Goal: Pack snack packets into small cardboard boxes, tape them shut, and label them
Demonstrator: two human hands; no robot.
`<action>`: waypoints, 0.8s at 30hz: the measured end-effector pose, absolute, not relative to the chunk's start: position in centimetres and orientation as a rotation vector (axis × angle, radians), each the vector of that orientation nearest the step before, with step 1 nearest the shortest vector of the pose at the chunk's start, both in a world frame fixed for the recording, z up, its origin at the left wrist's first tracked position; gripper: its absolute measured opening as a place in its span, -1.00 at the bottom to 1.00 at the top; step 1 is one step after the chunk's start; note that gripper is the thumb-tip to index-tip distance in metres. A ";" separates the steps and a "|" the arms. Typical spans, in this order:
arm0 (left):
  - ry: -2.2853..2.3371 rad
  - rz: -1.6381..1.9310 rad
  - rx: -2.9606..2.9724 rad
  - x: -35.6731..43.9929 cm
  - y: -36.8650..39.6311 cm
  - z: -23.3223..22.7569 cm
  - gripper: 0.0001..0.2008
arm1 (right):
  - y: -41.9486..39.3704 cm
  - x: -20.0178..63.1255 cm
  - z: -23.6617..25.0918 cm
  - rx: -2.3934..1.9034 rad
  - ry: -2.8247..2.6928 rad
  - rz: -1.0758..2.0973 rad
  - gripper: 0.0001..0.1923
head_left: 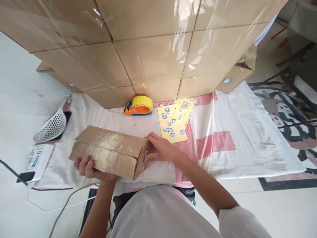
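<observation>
A brown cardboard box (109, 148), taped along its top seam, is held tilted over the near part of the cloth-covered table. My left hand (92, 170) is closed around its near lower side, with the palm partly hidden beneath. At the box's right end, my right hand (160, 148) has its fingers on the upper edge and its thumb against the end face. A small blue-edged sticker (146, 154) shows on that face beside the thumb. To the right of the box lies a yellow sheet (170, 115) with several similar stickers scattered on it.
Large stacked cartons (151, 56) in clear film wall off the back. Before them stands an orange tape dispenser (140, 107) with yellow tape. A white perforated scoop (53, 125) and a white packet (37, 160) lie left. Another stickered box (235, 74) sits back right. Cables (66, 203) hang at lower left.
</observation>
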State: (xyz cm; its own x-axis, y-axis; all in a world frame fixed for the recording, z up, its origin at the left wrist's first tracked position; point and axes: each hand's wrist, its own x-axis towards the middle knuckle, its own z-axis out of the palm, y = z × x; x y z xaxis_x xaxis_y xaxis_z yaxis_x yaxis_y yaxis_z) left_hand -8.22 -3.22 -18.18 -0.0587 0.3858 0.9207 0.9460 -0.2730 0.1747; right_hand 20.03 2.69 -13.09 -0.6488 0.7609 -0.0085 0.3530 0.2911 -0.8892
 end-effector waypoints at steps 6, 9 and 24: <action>-1.421 -1.413 -1.717 -8.7 -3.6 -18.8 -0.60 | 2.9 19.7 -13.6 -0.956 -2.134 1.284 -0.25; -1.417 -1.404 -1.706 -8.9 -3.9 -19.2 -0.55 | 3.0 19.7 -13.5 -1.018 -2.157 1.244 -0.31; -1.390 -1.450 -1.849 -10.8 -4.0 -21.0 -0.37 | -5.7 15.7 -14.6 -1.384 -1.930 1.108 0.66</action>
State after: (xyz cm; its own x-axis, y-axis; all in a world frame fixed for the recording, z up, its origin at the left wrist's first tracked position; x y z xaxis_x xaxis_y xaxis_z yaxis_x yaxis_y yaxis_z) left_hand -10.78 -4.02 -20.99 -0.0374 0.4486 0.8929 0.8732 -0.4199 0.2475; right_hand 15.65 -5.68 -14.59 -0.3467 0.9366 -0.0509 0.5161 0.1452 -0.8441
